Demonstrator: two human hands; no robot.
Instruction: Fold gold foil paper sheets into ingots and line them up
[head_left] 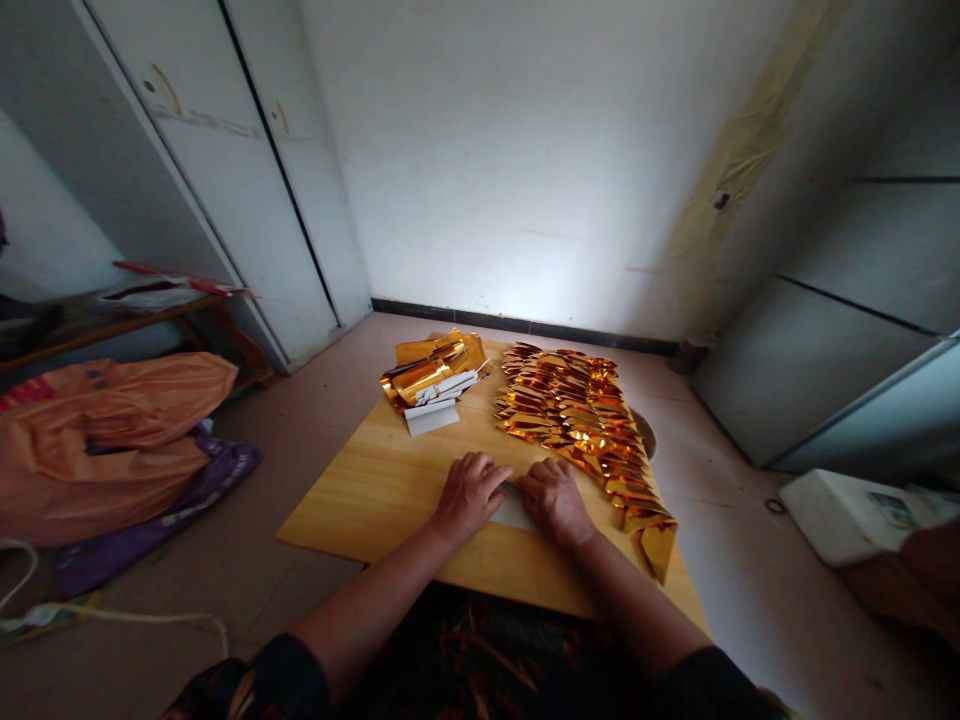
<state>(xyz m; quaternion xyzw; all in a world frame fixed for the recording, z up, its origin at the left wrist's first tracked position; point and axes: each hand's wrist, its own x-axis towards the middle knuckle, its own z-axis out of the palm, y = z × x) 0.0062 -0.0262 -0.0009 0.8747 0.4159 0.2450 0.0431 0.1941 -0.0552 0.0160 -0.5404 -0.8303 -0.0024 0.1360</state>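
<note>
A pale sheet of paper [514, 510] lies flat on the wooden board [375, 500], partly covered by my hands. My left hand [471, 496] grips its left side, fingers curled and thumb pointing inward. On the right side, my right hand [556, 498] is closed on the same sheet, knuckles up. Just beyond my right hand, rows of folded gold foil paper pieces [574, 410] overlap and run down the board's right side. A loose stack of gold foil sheets [439, 365] with white backs rests at the far left, a white-backed sheet [433, 417] in front.
Behind the board stands a white wall [510, 180]. A tall cabinet [247, 150] is at the left, with an orange bag [112, 430] and a purple bag [157, 520] on the floor. To the right are a grey cabinet [832, 330] and a white box [840, 520].
</note>
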